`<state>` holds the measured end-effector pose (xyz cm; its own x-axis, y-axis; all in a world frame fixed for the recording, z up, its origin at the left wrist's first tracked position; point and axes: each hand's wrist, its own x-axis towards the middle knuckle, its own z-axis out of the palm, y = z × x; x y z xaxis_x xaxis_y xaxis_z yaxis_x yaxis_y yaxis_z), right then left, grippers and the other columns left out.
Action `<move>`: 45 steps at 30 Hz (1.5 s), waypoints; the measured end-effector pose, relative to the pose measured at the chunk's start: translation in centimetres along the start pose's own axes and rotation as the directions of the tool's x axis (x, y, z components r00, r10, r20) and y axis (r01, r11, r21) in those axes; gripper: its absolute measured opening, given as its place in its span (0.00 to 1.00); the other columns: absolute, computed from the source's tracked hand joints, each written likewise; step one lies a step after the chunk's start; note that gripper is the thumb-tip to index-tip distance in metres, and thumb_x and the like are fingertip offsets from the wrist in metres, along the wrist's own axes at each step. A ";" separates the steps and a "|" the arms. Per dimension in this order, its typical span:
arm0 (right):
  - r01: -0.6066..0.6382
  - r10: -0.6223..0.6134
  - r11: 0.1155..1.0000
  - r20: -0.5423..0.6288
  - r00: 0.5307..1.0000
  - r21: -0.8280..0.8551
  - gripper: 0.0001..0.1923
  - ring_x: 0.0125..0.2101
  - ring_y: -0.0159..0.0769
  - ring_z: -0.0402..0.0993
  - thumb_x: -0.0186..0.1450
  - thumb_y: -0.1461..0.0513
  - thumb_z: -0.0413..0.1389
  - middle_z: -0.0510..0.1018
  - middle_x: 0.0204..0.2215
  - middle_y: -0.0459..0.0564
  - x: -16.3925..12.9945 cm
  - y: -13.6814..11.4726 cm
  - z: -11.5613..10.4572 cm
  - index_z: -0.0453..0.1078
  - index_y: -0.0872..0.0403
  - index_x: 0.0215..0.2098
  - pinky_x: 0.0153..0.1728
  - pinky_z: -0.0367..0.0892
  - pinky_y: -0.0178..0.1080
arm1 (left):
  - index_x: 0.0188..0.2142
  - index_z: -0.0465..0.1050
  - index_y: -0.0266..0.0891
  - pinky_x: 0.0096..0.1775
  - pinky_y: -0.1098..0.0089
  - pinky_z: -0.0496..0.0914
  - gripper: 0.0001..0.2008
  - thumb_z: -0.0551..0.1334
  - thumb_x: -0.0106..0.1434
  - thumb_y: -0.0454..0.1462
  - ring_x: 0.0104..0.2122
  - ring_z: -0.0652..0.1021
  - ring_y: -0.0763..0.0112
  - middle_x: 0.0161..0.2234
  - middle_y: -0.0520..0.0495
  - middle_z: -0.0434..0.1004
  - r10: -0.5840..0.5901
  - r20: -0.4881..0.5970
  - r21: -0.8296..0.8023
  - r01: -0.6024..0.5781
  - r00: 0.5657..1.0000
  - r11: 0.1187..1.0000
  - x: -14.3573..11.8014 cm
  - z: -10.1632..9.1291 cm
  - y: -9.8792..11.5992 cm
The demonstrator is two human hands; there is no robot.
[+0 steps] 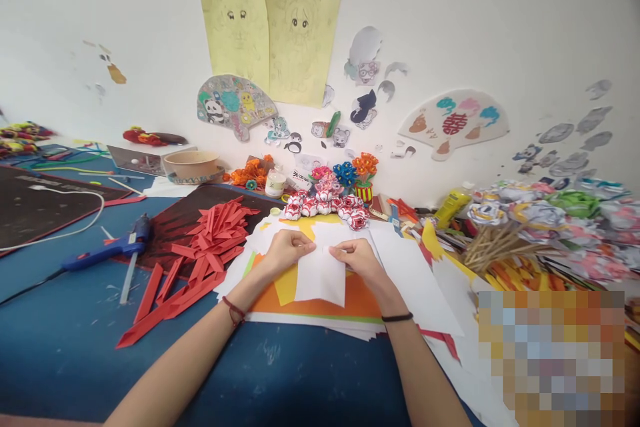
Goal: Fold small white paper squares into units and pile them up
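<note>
Between my two hands is a small white sheet of paper [321,277] with a crease down its middle. My left hand [289,250] pinches its left edge between thumb and fingers. On the opposite edge, my right hand [361,258] pinches the paper the same way. Beneath it lies a stack of coloured paper, with an orange sheet [270,300] and a yellow piece [287,287] showing. More white sheets [410,273] spread out to the right. Just beyond my hands sit red-and-white paper flowers [327,203].
Folded red paper strips [210,240] are heaped on the left, near a blue glue gun [107,250]. A round bowl [193,165] stands by the wall. On the right are a yellow bottle [453,205] and a bunch of paper flowers on sticks [500,247].
</note>
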<state>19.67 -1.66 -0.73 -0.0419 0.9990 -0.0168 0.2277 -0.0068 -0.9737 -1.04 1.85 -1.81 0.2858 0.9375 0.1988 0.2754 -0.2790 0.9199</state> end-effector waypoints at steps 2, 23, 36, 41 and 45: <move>-0.013 0.012 0.998 0.011 1.000 0.058 0.19 0.21 0.32 0.67 0.49 0.50 0.64 0.75 0.21 0.49 -0.1 -0.1 -0.2 0.75 0.60 0.25 0.21 0.61 0.33 | 0.27 0.76 0.32 0.22 0.75 0.58 0.17 0.65 0.50 0.47 0.20 0.69 0.75 0.21 0.48 0.74 -0.025 0.008 -0.047 0.025 1.000 0.999 0.0 -0.1 0.0; -0.040 -0.026 0.947 0.201 0.979 0.320 0.25 0.35 0.43 0.77 0.48 0.55 0.66 0.80 0.36 0.55 -0.4 -0.5 0.5 0.73 0.57 0.42 0.38 0.71 0.43 | 0.36 0.75 0.33 0.29 0.70 0.70 0.22 0.70 0.45 0.45 0.28 0.78 0.65 0.32 0.42 0.80 -0.170 0.107 -0.516 0.201 0.980 0.833 -1.0 0.0 2.3; -0.033 -0.011 0.940 0.126 0.992 0.341 0.21 0.36 0.45 0.77 0.49 0.55 0.67 0.80 0.37 0.55 -0.2 -0.3 0.0 0.74 0.57 0.38 0.37 0.71 0.43 | 0.27 0.74 0.33 0.20 0.76 0.60 0.19 0.68 0.46 0.48 0.19 0.70 0.76 0.22 0.49 0.75 -0.135 0.046 -0.377 0.143 0.990 0.915 -0.9 -0.4 2.4; 0.038 -0.116 0.944 0.221 0.968 0.328 0.25 0.41 0.44 0.75 0.48 0.57 0.67 0.79 0.40 0.55 -0.2 -0.1 0.7 0.73 0.57 0.42 0.43 0.68 0.44 | 0.31 0.75 0.33 0.26 0.73 0.65 0.20 0.67 0.47 0.49 0.25 0.74 0.70 0.29 0.45 0.78 -0.079 0.036 -0.416 0.087 0.996 0.905 -1.1 0.0 2.9; 0.040 -0.097 0.945 0.162 0.982 0.324 0.24 0.36 0.45 0.76 0.46 0.56 0.68 0.80 0.38 0.55 -0.2 -0.2 0.8 0.74 0.58 0.39 0.39 0.70 0.44 | 0.31 0.74 0.33 0.23 0.75 0.63 0.21 0.66 0.48 0.50 0.23 0.73 0.72 0.26 0.46 0.77 -0.101 0.117 -0.349 0.136 0.988 0.927 -1.2 -0.1 2.9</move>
<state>18.88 -1.86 -0.69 -0.2207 0.9745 0.0414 -0.1020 0.0192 -0.9946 -0.73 -0.05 0.63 0.3616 0.9302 0.0639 -0.0261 -0.0584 0.9980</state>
